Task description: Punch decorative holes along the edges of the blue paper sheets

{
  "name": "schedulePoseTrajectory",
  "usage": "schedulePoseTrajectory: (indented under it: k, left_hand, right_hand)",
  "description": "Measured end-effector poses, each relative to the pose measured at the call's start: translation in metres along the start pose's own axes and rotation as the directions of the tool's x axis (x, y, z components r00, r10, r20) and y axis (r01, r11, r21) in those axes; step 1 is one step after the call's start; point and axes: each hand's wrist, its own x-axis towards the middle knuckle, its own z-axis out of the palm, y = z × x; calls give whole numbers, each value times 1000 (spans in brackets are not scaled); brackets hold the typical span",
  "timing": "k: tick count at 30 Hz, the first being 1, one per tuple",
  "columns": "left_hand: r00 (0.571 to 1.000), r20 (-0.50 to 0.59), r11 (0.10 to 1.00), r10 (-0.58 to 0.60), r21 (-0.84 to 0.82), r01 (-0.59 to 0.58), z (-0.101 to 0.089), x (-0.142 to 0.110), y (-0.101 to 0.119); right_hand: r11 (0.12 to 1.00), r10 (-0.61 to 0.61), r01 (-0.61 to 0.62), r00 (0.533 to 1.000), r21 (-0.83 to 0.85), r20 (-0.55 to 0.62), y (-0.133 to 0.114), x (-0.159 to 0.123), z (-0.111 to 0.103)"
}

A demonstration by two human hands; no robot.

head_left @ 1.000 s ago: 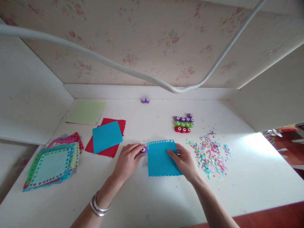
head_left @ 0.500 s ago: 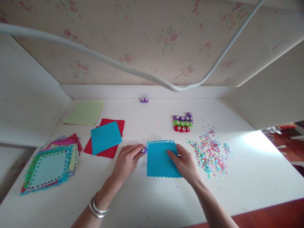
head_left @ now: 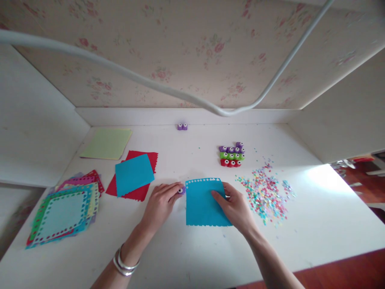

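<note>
Blue sheet (head_left: 201, 206) — right hand (head_left: 236, 204) gripping one side, left hand (head_left: 161, 200) opposite

Forearms (head_left: 264, 251) angled inward, left hand (head_left: 161, 199) pinching, fingers (head_left: 166, 187) curled; right hand (head_left: 236, 204) gripping, thumb (head_left: 219, 197) uppermost, flat

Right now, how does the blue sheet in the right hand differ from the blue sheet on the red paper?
Holes: the held sheet has a punched row along its far edge; the loose sheet shows none.
Support: the right hand grips the held sheet; the loose sheet lies on red paper.
Pose: the held sheet faces nearly square-on; the loose sheet is turned at an angle.
Shared: both are blue.
</note>
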Motion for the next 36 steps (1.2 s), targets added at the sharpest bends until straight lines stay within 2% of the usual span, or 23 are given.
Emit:
schedulePoseTrajectory:
  k: [12,21,25,32,34,36]
  left_hand:
    - [1000,-14,1000,-17,-8,17,1,0,-1]
    - [1000,8,1000,-28,-2,28,1,0,-2]
    - [1000,9,999,-12,31,11,1,-1,-2]
    - [997,76,996,3,93,-10,1,-5,-5]
    - [997,77,996,4,91,-11,1,-7,-6]
    - [997,71,996,5,90,-12,1,-8,-6]
  right_hand:
    - [999,-30,31,999,33,-26,3,0,1]
    - [1000,-13,13,1000,1,21,5,-1,4]
    - [998,-27,29,999,-56,23,7,-3,6]
    - [986,-49,58,997,-156,58,20,-2,9]
    - [961,-125,116,992,-251,-18,25,-2,9]
    - [880,-322,253,940,-401,-114,31,-2,10]
